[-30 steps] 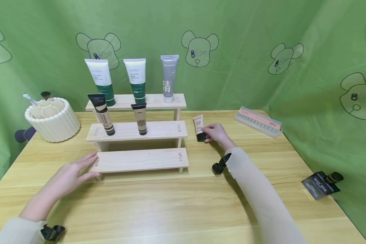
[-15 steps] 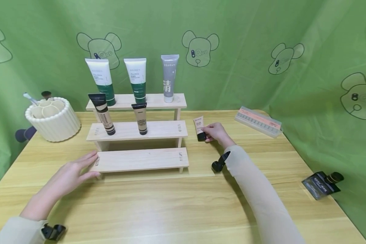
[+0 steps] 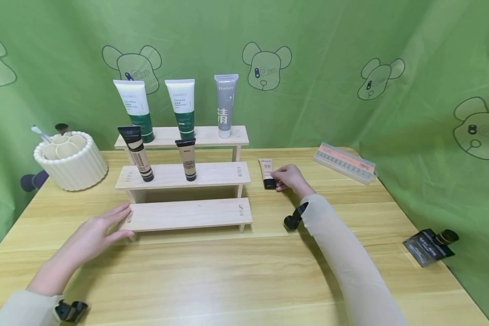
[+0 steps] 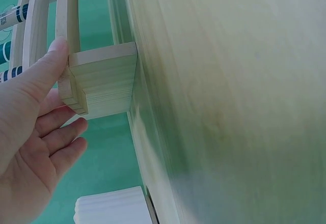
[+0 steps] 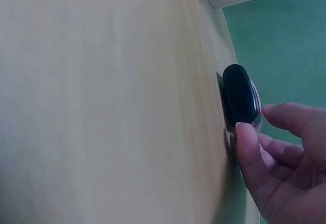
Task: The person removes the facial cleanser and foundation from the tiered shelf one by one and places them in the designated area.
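Observation:
In the head view my right hand (image 3: 290, 177) pinches the lower right side of a small pink BB cream tube (image 3: 266, 170), which has a black cap. The right wrist view shows that cap (image 5: 239, 94) end-on, between thumb and index finger, close over the table. My left hand (image 3: 93, 233) grips the left end of the lowest tier of a wooden stepped shelf (image 3: 187, 214). Its thumb (image 4: 48, 63) lies along the board's edge in the left wrist view. Two beige tubes with black ends, one large (image 3: 138, 154) and one small (image 3: 189, 160), stand on the middle tier.
On the top tier stand two white-and-green tubes (image 3: 134, 104) (image 3: 182, 106) and a grey tube (image 3: 226, 102). A white ribbed brush holder (image 3: 73, 165) is left of the shelf. A clear flat case (image 3: 344, 163) and a dark bottle (image 3: 428, 248) lie to the right.
The BB cream tube has turned slightly in my right hand: its top end is lower and its label faces forward more squarely. My left hand stays at the shelf's end.

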A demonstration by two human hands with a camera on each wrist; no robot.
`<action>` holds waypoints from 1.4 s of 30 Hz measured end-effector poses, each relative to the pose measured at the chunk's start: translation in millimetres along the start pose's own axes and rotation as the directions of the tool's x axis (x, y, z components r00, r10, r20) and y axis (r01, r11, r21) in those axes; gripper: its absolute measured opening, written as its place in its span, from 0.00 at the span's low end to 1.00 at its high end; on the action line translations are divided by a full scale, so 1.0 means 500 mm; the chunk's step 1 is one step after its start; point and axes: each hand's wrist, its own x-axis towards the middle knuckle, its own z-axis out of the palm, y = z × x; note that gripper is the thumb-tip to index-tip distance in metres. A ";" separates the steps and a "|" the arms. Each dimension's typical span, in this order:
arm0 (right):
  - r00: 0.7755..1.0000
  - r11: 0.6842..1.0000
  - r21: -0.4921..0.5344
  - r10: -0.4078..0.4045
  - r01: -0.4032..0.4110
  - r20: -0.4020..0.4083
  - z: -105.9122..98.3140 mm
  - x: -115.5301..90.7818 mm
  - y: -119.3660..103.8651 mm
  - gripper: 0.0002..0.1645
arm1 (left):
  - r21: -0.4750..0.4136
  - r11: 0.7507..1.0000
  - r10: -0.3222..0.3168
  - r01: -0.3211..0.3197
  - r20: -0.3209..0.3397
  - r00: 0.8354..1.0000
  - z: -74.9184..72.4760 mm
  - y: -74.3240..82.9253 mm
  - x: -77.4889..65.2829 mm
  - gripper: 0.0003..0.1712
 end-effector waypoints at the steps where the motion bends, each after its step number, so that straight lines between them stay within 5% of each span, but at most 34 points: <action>1: 1.000 1.000 -0.001 -0.002 0.002 0.001 0.000 0.000 -0.001 0.23 | 0.000 1.000 -0.001 0.001 0.001 1.000 0.000 0.000 0.000 0.36; 9: 0.999 0.999 -0.028 -0.037 0.036 -0.025 -0.013 -0.021 -0.024 0.21 | -0.003 1.000 -0.023 0.023 0.023 0.999 -0.002 0.001 0.001 0.36; 14: 0.988 0.987 -0.054 -0.150 0.148 -0.026 -0.026 -0.052 -0.063 0.23 | -0.007 0.999 -0.032 0.033 0.035 0.999 -0.003 0.001 0.000 0.36; 23: 0.911 0.910 -0.066 -0.411 0.409 -0.015 -0.022 -0.118 -0.154 0.19 | -0.001 1.000 0.009 -0.009 -0.012 1.000 0.000 0.000 -0.001 0.35; 31: 0.861 0.861 -0.050 -0.503 0.507 0.072 0.030 -0.173 -0.219 0.17 | 0.001 1.000 0.017 -0.017 -0.021 1.000 0.002 0.001 0.000 0.35; 38: 0.806 0.810 -0.060 -0.568 0.583 0.169 0.101 -0.186 -0.244 0.17 | -0.001 1.000 0.015 -0.015 -0.020 1.000 0.003 -0.001 0.000 0.35; 42: 0.794 0.804 -0.054 -0.570 0.592 0.213 0.141 -0.188 -0.252 0.17 | 0.000 1.000 0.014 -0.014 -0.022 1.000 0.004 -0.001 0.000 0.35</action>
